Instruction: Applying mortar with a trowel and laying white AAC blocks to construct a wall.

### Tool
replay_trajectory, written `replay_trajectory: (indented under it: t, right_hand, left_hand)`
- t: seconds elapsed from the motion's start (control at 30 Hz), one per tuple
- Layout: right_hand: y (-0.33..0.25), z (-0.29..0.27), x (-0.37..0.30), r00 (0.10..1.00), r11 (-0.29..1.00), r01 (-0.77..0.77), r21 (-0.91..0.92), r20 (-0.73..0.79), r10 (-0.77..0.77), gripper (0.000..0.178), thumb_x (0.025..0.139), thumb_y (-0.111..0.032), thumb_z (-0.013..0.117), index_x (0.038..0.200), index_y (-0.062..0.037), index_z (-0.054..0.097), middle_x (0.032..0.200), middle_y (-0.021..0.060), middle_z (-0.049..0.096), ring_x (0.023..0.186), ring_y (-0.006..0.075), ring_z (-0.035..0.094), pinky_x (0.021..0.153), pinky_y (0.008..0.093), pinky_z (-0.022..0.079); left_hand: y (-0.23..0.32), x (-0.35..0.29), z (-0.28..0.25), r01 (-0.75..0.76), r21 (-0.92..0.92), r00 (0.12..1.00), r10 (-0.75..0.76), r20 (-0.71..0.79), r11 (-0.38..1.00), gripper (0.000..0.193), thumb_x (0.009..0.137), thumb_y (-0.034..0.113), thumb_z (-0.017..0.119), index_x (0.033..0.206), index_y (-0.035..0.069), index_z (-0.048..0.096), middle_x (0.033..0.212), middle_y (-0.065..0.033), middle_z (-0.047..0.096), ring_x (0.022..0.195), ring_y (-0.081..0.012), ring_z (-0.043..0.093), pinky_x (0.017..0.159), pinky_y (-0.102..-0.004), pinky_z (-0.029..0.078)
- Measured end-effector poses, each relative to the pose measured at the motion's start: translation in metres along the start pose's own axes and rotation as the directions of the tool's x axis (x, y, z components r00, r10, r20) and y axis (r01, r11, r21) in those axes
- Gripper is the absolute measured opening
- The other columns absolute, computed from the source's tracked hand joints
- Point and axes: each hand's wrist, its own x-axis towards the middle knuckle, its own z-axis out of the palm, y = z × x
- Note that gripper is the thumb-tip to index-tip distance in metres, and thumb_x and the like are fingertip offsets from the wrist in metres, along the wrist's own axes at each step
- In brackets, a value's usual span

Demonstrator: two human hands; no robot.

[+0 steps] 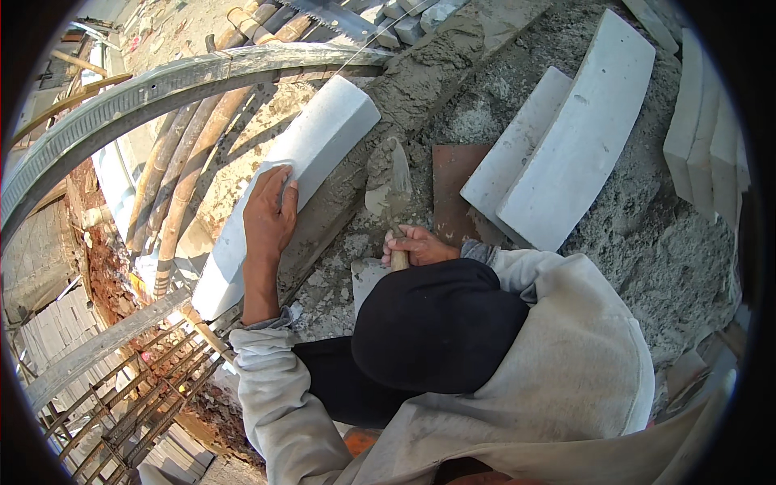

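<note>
My left hand (269, 212) lies on a long white block (327, 121), fingers stretched over its surface and thumb set apart. The block sits at a slant along the edge of the mortar. In my right hand (424, 246) is the wooden handle of a trowel (400, 168), with my fingers closed round it. Grey mortar smears the trowel's blade, which points away from me into the wet mortar bed (420, 73). A rounded black cloth shape (436, 327) hides the ground between my forearms.
Two white blocks (578, 133) lie stacked to the right, beside a brown tile (453, 182). More slabs (703, 133) stand at the far right. A curved grey strip (194, 81) arches over bamboo poles (198, 153) at left. A handsaw (335, 18) lies at the back; a rebar cage (121, 404) sits lower left.
</note>
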Motion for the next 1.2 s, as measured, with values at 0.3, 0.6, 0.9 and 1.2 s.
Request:
replay_trajectory:
  t: [0.3, 0.6, 0.9, 1.2]
  right_hand:
    - [-0.121, 0.064, -0.008, 0.602, 0.685, 0.632, -0.363, -0.327, -0.729, 0.029, 0.1, -0.031, 0.066, 0.098, -0.0059, 0.051, 0.082, 0.0036, 0.058, 0.054, 0.0126, 0.061, 0.048, 0.0285, 0.055]
    - [-0.206, 0.009, 0.076, 0.234, 0.546, 0.611, -0.573, -0.529, -0.816, 0.021, 0.098, -0.02, 0.06, 0.099, -0.0009, 0.05, 0.078, 0.0076, 0.055, 0.05, 0.0194, 0.058, 0.043, 0.036, 0.049]
    - [-0.189, 0.015, 0.054, 0.35, 0.59, 0.637, -0.495, -0.497, -0.794, 0.02, 0.099, -0.022, 0.06, 0.091, -0.0049, 0.052, 0.076, 0.0054, 0.054, 0.051, 0.0191, 0.058, 0.043, 0.0362, 0.051]
    - [-0.204, 0.11, -0.117, 0.838, 0.502, -0.313, -0.807, -0.483, -0.254, 0.025, 0.098, -0.027, 0.064, 0.104, -0.0044, 0.057, 0.074, 0.0014, 0.058, 0.052, 0.0137, 0.059, 0.045, 0.0269, 0.05]
  left_hand:
    - [-0.005, 0.002, -0.001, -0.02, -0.004, 1.0, 0.02, -0.011, 1.0, 0.025, 0.097, 0.016, 0.064, 0.118, 0.004, 0.069, 0.12, -0.0148, 0.069, 0.105, -0.0336, 0.068, 0.091, -0.0373, 0.054]
    - [-0.002, 0.002, 0.004, -0.069, -0.076, 0.997, 0.067, -0.027, 0.995, 0.024, 0.096, 0.015, 0.065, 0.117, 0.005, 0.068, 0.114, -0.0149, 0.069, 0.101, -0.0333, 0.069, 0.087, -0.0384, 0.055]
    - [-0.012, -0.008, 0.006, -0.071, -0.04, 0.997, 0.07, -0.015, 0.997, 0.028, 0.095, 0.015, 0.066, 0.121, 0.006, 0.067, 0.127, -0.0148, 0.066, 0.11, -0.0346, 0.067, 0.094, -0.0386, 0.054]
    - [-0.008, -0.026, -0.049, 0.093, -0.101, 0.988, -0.079, 0.132, 0.991, 0.031, 0.097, 0.014, 0.065, 0.127, 0.009, 0.065, 0.131, -0.0129, 0.065, 0.098, -0.0311, 0.069, 0.08, -0.0381, 0.053]
